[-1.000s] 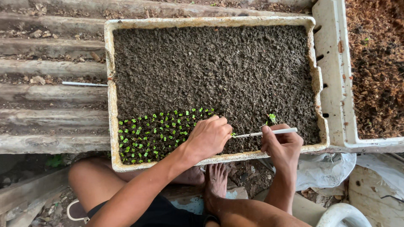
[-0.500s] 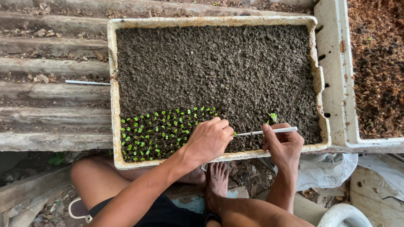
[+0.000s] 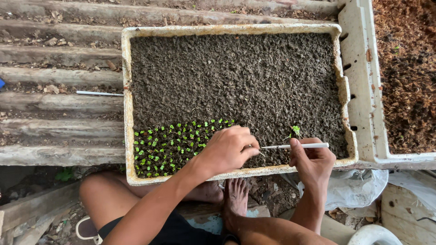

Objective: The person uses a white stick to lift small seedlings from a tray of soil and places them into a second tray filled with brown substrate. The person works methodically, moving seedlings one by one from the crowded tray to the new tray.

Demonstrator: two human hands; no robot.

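A second white tray (image 3: 361,90) stands just right of the planting one, filled with brown fibrous mulch (image 3: 404,68). To the left lie weathered corrugated sheets (image 3: 59,109) littered with dry leaves, a thin white stick (image 3: 99,93) resting on them. Crumpled white plastic (image 3: 354,186) sits below, near a sandal (image 3: 85,227).

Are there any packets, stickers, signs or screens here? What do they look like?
No signs, stickers or screens show. Only these containers and wrappers:
White foam tray: middle, rectangular, stained rim, full of dark soil with green seedlings at its near left.
Second white tray: right, slotted wall, holds brown fibre.
Plastic bag: bottom right, crumpled, whitish, under the tray edge.
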